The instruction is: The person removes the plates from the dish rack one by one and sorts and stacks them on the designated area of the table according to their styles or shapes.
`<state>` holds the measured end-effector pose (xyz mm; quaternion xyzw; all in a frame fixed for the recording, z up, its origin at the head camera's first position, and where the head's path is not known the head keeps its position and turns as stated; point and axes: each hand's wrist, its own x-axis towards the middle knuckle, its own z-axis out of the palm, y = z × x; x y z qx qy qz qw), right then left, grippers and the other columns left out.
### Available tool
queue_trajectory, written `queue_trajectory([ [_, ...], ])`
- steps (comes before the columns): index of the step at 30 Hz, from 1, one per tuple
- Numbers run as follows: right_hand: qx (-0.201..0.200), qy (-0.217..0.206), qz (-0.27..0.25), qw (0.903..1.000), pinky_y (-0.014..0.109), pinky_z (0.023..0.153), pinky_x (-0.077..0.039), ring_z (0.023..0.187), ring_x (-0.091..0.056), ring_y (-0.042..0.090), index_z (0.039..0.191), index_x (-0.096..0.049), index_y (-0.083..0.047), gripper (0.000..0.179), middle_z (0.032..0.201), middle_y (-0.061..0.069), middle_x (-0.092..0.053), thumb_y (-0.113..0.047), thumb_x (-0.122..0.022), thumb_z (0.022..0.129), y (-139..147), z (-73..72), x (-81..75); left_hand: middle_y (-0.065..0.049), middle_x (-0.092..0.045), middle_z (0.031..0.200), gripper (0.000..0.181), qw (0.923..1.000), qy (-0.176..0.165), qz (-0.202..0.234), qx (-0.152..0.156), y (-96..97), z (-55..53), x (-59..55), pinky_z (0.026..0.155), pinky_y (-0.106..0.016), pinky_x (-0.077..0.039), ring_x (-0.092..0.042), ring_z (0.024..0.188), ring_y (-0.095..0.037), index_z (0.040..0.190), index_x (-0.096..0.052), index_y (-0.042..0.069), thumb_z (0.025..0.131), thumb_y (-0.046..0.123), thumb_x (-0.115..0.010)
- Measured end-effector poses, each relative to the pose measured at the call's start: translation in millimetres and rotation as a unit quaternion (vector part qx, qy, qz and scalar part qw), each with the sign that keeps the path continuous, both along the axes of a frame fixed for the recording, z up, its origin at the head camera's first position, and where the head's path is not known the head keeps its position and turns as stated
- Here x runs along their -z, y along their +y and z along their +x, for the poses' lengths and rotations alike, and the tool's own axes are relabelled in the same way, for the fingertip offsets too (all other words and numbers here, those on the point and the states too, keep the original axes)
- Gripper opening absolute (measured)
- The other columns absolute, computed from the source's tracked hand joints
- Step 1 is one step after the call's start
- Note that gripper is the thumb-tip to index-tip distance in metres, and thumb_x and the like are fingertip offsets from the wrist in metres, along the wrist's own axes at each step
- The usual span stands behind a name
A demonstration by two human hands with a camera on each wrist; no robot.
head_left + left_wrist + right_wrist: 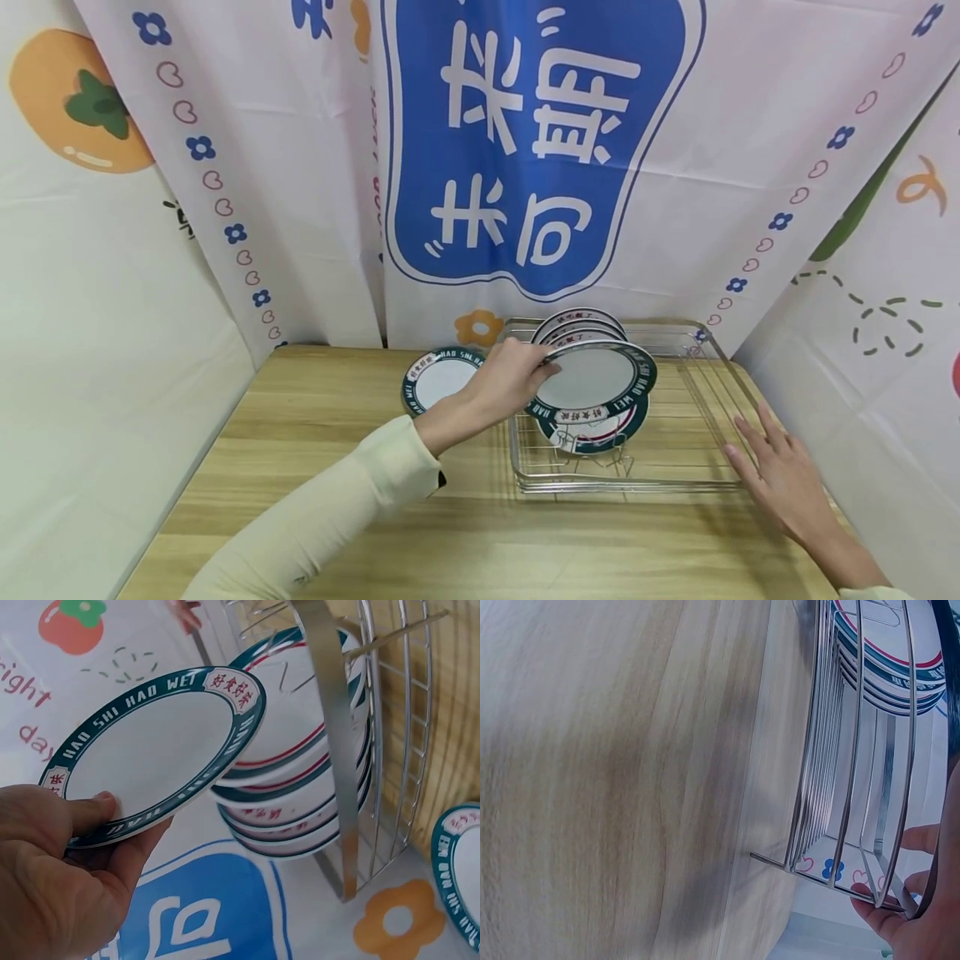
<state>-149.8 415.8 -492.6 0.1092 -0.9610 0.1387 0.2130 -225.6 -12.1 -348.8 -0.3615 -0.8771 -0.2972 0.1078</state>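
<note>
In the head view my left hand (pixel 510 371) pinches the edge of a white plate (pixel 592 379) with a green lettered rim, thumb on its upper face. The plate is tilted above the left part of a wire dish rack (pixel 626 483). Several similar plates (pixel 277 817) stand on edge in the rack, close behind the held one in the left wrist view. My right hand (pixel 783 475) touches the rack's right side with its fingers fairly straight and spread. The right wrist view shows its fingers (pixel 922 838) at the rack's corner, partly cut off.
Another green-rimmed plate (pixel 442 382) lies flat on the wooden table (pixel 337 450), left of the rack and partly behind my left hand. A printed cloth (pixel 330 208) hangs behind the table, with white sheets at both sides.
</note>
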Motion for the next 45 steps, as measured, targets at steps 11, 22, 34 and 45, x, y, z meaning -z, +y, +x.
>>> queue_trajectory([
  [11, -0.003, 0.011, -0.004, 0.9999, 0.066, 0.099, -0.033, 0.128, -0.045, 0.064, 0.140, -0.058, 0.012, 0.051, 0.163, 0.039, -0.029, -0.029, -0.057, 0.108, 0.3, 0.0, 0.2, 0.004, -0.045, 0.061, 0.012, 0.9975, -0.011, 0.056, -0.041, -41.8, 0.9, -34.1, 0.049, -0.020, -0.031, -0.036, 0.050, -0.007, 0.099, -0.075, 0.002, 0.103, 0.013, -0.071],
  [22, 0.002, -0.002, 0.001, 1.0000, 0.068, 0.102, -0.032, 0.128, -0.045, 0.065, 0.142, -0.056, 0.011, 0.052, 0.165, 0.038, -0.024, -0.029, -0.055, 0.109, 4.7, 2.2, 0.4, -0.002, -0.056, 0.060, 0.029, 0.9881, -0.028, 0.065, -0.137, -99.5, -22.2, -38.8, 0.047, -0.022, -0.033, -0.043, 0.048, -0.012, 0.122, -0.073, -0.003, 0.104, 0.019, -0.070],
  [34, -0.004, 0.011, 0.001, 0.9999, 0.066, 0.099, -0.034, 0.125, -0.046, 0.065, 0.140, -0.059, 0.011, 0.050, 0.163, 0.038, -0.029, -0.028, -0.057, 0.108, 0.5, -0.6, 3.1, -0.013, -0.072, 0.081, 0.027, 0.9536, -0.176, 0.069, -0.234, -171.7, -62.9, -1.2, 0.059, -0.028, -0.049, -0.060, 0.065, -0.018, 0.102, -0.072, -0.006, 0.104, 0.021, -0.068],
  [45, -0.006, 0.010, 0.001, 0.9999, 0.066, 0.100, -0.033, 0.124, -0.047, 0.066, 0.140, -0.058, 0.011, 0.051, 0.162, 0.040, -0.030, -0.028, -0.056, 0.108, -0.1, 0.1, 0.7, -0.011, -0.068, 0.080, 0.025, 0.9122, -0.300, 0.068, -0.270, -199.1, -83.2, 40.2, 0.063, -0.027, -0.055, -0.062, 0.068, -0.018, 0.101, -0.066, -0.008, 0.101, 0.016, -0.070],
])
